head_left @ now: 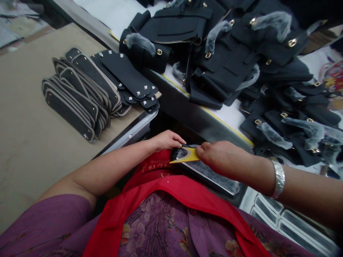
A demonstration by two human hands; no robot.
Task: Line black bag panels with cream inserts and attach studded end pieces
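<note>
My right hand, with a silvery bracelet at its wrist, is closed on a flat yellow piece that has a curved notch. Opposite it, my left hand pinches the edge of a thin black piece close to the yellow one. Its full shape is hidden by the hands. Beneath both hands, over my red apron, lies a dark grey panel with a pale edge, slanting down to the right.
On the brown table at left lie a row of black panels with pale edges and flat black pieces with white tabs. Black bags with plastic-wrapped handles cover the bench beyond. Light-rimmed dark panels sit at lower right.
</note>
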